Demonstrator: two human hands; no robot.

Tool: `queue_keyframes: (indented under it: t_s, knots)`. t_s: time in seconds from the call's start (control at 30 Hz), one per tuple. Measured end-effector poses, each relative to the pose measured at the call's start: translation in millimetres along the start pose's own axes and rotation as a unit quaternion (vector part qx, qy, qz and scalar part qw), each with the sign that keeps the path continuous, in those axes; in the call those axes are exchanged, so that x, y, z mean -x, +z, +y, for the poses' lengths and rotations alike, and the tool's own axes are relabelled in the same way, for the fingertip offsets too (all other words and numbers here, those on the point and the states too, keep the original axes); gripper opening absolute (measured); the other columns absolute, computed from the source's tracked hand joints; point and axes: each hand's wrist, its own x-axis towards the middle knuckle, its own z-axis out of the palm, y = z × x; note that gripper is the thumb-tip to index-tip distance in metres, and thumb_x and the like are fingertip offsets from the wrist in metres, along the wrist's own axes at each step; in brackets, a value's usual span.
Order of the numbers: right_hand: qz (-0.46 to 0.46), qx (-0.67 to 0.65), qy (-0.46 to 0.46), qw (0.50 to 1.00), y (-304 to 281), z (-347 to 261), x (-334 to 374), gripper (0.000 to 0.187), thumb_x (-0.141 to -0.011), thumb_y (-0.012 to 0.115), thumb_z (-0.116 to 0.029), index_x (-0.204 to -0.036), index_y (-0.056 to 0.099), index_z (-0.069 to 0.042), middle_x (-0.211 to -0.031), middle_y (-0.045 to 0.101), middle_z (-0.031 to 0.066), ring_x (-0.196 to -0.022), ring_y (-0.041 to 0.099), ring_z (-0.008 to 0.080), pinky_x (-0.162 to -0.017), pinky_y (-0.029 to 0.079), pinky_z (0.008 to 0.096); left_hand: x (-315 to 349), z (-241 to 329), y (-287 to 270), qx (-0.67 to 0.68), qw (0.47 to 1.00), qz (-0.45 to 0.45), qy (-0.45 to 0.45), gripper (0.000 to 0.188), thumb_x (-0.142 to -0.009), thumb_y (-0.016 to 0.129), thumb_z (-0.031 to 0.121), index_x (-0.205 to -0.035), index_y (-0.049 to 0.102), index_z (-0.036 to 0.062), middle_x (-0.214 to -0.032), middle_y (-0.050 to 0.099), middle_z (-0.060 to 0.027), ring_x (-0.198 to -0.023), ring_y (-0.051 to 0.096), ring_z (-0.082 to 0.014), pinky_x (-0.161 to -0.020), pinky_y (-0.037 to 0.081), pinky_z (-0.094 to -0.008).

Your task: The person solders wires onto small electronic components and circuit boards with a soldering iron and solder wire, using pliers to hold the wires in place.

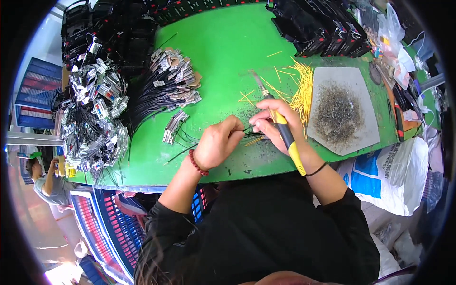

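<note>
My left hand [218,141] pinches thin black wires [183,142] low over the green table [223,47]; a red bead bracelet circles that wrist. My right hand [275,121] grips a soldering iron [285,130] with a black and yellow handle, its metal tip pointing away toward the table's far side. Both hands' fingertips nearly meet over the wire ends. A small silver part [173,126] lies at the other end of the wires, left of my left hand.
Thin yellow sleeves [301,88] lie scattered right of my hands, beside a grey pad [354,80] covered in dark debris. Bundles of black wires with silver tags [173,78] and a larger tangle [97,114] fill the left. Black boxes [323,26] stand far right. Blue crates [111,223] sit below the table.
</note>
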Motion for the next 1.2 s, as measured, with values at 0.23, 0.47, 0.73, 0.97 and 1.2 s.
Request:
queue_keyframes:
  t_s: [0.23,0.47,0.73,0.97,1.2]
  knots:
    - [0.108,0.061,-0.075,0.989,0.0,-4.8,3.8,0.037,-0.087,0.061,0.006,-0.12,0.047,0.0,-0.095,0.064,0.0145,-0.085,0.066,0.0178,-0.076,0.055,0.0292,-12.8,21.7,13.2,0.05,0.992,0.111,-0.043,0.009,-0.081,0.066,0.009,-0.085,0.061,0.0032,-0.073,0.064,-0.0143,-0.067,0.064,-0.0318,-0.059,0.05,-0.0382]
    - [0.11,0.138,-0.096,0.98,-8.2,-1.2,14.1,0.039,-0.083,0.064,0.009,-0.118,0.05,-0.001,-0.09,0.066,0.0127,-0.084,0.066,0.0148,-0.065,0.052,0.023,-10.8,23.8,14.1,0.032,0.995,0.081,-0.04,0.007,-0.079,0.067,0.01,-0.081,0.062,0.0048,-0.071,0.064,-0.012,-0.065,0.064,-0.031,-0.058,0.05,-0.0388]
    - [0.096,0.117,-0.064,0.986,-17.4,-9.8,12.8,0.046,-0.083,0.069,0.0,-0.122,0.047,-0.004,-0.09,0.068,0.0089,-0.079,0.06,0.0073,-0.063,0.043,0.0184,-11.9,27.0,12.9,0.062,0.994,0.06,-0.064,0.011,-0.079,0.068,0.015,-0.08,0.063,0.0054,-0.071,0.065,-0.0115,-0.064,0.065,-0.0301,-0.058,0.05,-0.0386]
    - [0.084,0.168,-0.148,0.971,-6.5,4.5,13.7,0.038,-0.085,0.068,-0.002,-0.117,0.049,-0.004,-0.085,0.066,0.0081,-0.077,0.062,0.0108,-0.066,0.05,0.0231,-18.3,29.1,14.3,0.086,0.995,0.039,-0.036,0.01,-0.082,0.068,0.007,-0.083,0.063,-0.0013,-0.068,0.063,-0.0087,-0.058,0.057,-0.0135,-0.055,0.046,-0.027]
    - [-0.007,-0.081,0.005,0.997,-17.1,3.8,14.3,0.038,-0.087,0.067,-0.005,-0.118,0.046,-0.004,-0.084,0.065,0.0111,-0.067,0.056,0.0089,-0.056,0.045,0.0207,-16.8,21.7,19.6,0.308,0.94,-0.028,-0.147,0.013,-0.082,0.069,0.009,-0.079,0.062,-0.0006,-0.065,0.058,0.0001,-0.059,0.047,-0.0048,-0.053,0.04,-0.0226]
